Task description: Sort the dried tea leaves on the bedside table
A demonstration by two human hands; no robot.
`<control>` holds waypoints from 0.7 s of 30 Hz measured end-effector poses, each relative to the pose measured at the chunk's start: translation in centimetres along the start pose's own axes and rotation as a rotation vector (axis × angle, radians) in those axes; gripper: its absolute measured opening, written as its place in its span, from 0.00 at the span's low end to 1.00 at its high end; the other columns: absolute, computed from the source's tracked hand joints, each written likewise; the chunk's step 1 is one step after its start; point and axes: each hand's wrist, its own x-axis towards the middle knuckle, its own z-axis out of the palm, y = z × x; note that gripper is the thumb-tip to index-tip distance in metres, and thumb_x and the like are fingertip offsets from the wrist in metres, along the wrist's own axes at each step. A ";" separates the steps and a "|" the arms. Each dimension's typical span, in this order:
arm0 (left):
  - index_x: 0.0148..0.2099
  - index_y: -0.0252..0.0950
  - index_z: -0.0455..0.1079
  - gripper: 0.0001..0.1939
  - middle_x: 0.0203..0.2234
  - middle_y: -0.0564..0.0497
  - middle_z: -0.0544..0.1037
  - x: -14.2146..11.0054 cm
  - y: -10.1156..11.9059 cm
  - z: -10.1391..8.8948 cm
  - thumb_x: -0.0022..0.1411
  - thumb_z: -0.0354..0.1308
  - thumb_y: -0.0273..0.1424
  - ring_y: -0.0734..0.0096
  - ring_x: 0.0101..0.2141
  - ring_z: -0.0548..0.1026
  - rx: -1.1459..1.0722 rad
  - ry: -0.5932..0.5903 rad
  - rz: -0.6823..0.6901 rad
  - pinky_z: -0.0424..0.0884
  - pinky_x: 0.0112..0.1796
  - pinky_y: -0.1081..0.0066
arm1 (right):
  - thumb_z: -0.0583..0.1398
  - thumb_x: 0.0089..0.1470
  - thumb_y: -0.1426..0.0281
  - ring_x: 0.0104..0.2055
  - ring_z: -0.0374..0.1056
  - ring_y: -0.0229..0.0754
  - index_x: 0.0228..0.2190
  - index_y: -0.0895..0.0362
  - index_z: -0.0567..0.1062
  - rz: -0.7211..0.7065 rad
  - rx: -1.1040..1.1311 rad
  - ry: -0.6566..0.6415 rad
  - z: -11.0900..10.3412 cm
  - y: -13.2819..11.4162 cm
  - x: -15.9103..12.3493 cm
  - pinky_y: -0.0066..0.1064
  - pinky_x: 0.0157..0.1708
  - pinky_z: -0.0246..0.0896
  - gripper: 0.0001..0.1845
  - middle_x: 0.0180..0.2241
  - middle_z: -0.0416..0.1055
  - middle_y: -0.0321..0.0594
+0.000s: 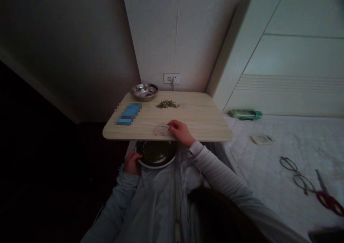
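Observation:
My left hand [132, 162] grips the near left rim of a round bowl [154, 166], its thumb over the edge. The bowl is held on my lap, just below the front edge of the small wooden table [199, 123]; green dried bits [157, 151] lie inside it. My right hand [179, 130] is at the table's front edge, fingers closed on the right side of a clear half-round plastic piece [160, 129] with small dark marks. Farther back on the tabletop is a loose pile of green dried bits [167, 104].
A steel bowl [144, 92] stands at the table's back left, with a blurred blue object [129, 113] in front. A plugged socket [172, 78] is on the wall. On the bed lie a green bottle [245, 114], a pale box [262, 139], glasses [297, 175] and red-handled scissors [329, 202].

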 end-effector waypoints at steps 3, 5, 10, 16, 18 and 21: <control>0.18 0.34 0.61 0.06 0.10 0.60 0.63 -0.1 0.2 0.1 0.28 0.51 0.22 0.79 0.15 0.61 0.012 0.003 -0.007 0.55 0.18 0.77 | 0.50 0.38 0.71 0.21 0.56 0.29 0.27 0.59 0.67 -0.003 0.004 -0.025 0.0 0.0 0.0 0.22 0.22 0.50 0.11 0.19 0.62 0.31; 0.17 0.34 0.60 0.06 0.10 0.60 0.63 -0.3 0.4 0.2 0.28 0.51 0.22 0.79 0.15 0.61 0.007 0.011 -0.014 0.55 0.17 0.77 | 0.50 0.37 0.71 0.21 0.56 0.29 0.27 0.58 0.67 -0.006 0.001 -0.040 0.0 -0.1 -0.1 0.21 0.22 0.50 0.11 0.19 0.62 0.31; 0.17 0.34 0.60 0.06 0.09 0.60 0.63 -0.4 0.4 0.3 0.29 0.51 0.22 0.80 0.14 0.60 -0.004 -0.009 -0.020 0.53 0.16 0.78 | 0.51 0.37 0.71 0.21 0.56 0.29 0.27 0.59 0.67 -0.021 0.000 -0.077 -0.2 -0.2 -0.1 0.21 0.23 0.50 0.11 0.19 0.63 0.31; 0.16 0.34 0.59 0.05 0.09 0.60 0.62 -0.2 0.4 0.2 0.29 0.51 0.21 0.81 0.14 0.60 -0.012 -0.010 -0.019 0.52 0.16 0.78 | 0.51 0.37 0.71 0.21 0.56 0.29 0.27 0.58 0.67 -0.008 0.009 -0.114 -0.2 -0.3 -0.2 0.21 0.22 0.49 0.11 0.19 0.63 0.31; 0.15 0.34 0.59 0.05 0.08 0.60 0.62 -0.3 0.5 0.3 0.29 0.51 0.21 0.81 0.14 0.60 0.001 -0.003 -0.016 0.53 0.16 0.78 | 0.51 0.37 0.71 0.21 0.56 0.29 0.27 0.58 0.67 -0.003 0.042 -0.118 -0.3 -0.3 -0.2 0.21 0.22 0.50 0.11 0.20 0.63 0.32; 0.16 0.34 0.59 0.05 0.09 0.60 0.63 -0.5 0.5 0.3 0.29 0.51 0.21 0.81 0.14 0.60 0.010 -0.011 -0.013 0.53 0.16 0.78 | 0.51 0.37 0.70 0.21 0.56 0.29 0.27 0.59 0.66 0.035 0.129 -0.045 -0.3 0.0 0.0 0.22 0.23 0.51 0.11 0.20 0.63 0.32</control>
